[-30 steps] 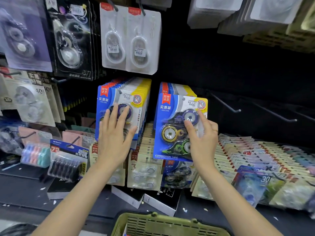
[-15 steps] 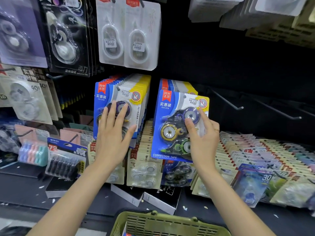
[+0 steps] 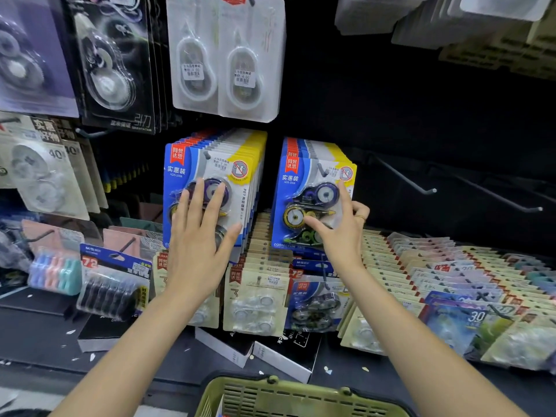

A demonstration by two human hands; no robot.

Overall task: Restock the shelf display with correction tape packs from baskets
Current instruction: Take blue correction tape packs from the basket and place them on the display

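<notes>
Left hand (image 3: 198, 236) stays flat, hiding pack (image 3: 210, 188) blister.

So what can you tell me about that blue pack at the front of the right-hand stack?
The front blue pack is a blue card with a yellow top right corner, a red label at top left and a clear blister holding three correction tapes: purple, yellow and green. It hangs upright on a metal peg, first in a row of like packs. The right hand touches it, thumb on the blister, forefinger along its right edge.
</notes>
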